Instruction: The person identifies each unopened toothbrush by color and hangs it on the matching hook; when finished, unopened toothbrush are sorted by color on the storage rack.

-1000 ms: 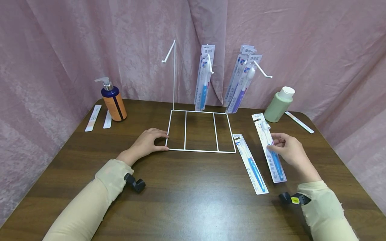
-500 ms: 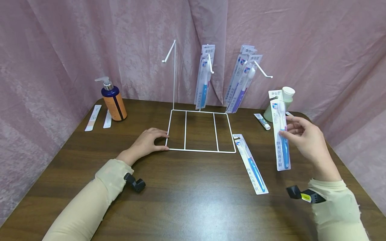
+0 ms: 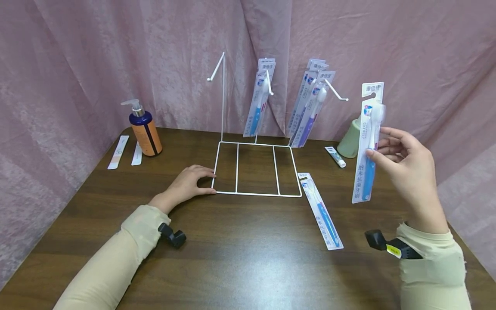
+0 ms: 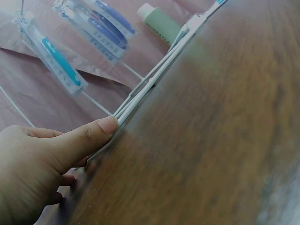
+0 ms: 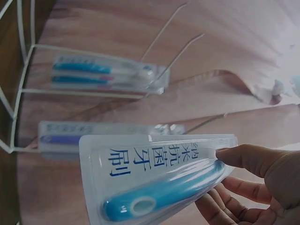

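My right hand [image 3: 412,168] pinches a blue toothbrush in its blister pack [image 3: 364,172], held upright above the table's right side. In the right wrist view, the thumb [image 5: 243,157] lies on the pack's printed face. My left hand [image 3: 186,183] holds the near left corner of a white wire display rack [image 3: 255,194], thumb against the wire in the left wrist view. Blue toothbrush packs [image 3: 257,103] hang on the rack's middle hook and purple ones [image 3: 308,116] on its right hook. The left hook [image 3: 217,69] is bare. Another blue toothbrush pack [image 3: 321,211] lies right of the base.
A small toothpaste tube [image 3: 335,156] lies near a green bottle [image 3: 350,140], partly hidden behind the held pack. At the back left stand an orange pump bottle [image 3: 146,133] and two flat white packets, one a long packet [image 3: 118,152]. A pink curtain [image 3: 174,64] hangs behind the table.
My right hand has lifted the toothbrush pack off the table, up and to the right, uncovering the toothpaste tube. The packs on the middle hook have swung slightly left. My left hand stays put.
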Demonstrator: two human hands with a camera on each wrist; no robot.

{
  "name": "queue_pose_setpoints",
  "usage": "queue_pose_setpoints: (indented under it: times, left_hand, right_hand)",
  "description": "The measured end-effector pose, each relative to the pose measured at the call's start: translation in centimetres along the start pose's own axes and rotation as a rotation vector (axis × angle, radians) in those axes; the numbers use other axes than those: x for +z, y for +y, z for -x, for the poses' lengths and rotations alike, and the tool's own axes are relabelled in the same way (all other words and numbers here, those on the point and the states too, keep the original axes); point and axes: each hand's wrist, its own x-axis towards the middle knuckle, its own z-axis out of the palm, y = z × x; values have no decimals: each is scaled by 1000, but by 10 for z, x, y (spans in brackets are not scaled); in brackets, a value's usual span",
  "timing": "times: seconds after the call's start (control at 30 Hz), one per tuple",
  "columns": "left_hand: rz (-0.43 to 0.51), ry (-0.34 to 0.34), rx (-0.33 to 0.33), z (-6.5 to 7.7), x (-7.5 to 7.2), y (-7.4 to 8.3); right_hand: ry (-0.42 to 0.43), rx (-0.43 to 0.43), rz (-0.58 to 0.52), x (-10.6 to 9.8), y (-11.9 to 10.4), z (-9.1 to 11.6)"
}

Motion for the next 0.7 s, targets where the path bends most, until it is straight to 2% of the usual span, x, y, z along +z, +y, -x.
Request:
queue_pose_setpoints:
  times: [0.13,0.27,0.7]
  left_hand:
    - [-4,1,6,0,-1,0]
    - [-4,-1,10,0,0,-1]
    - [0,-5,1,0,0,0]
  right_hand:
    - [50,-38,-63,5,-16,3]
    - [76,-83,-80,15,-30,6]
    - [6,-181,-139,71,-50,-4]
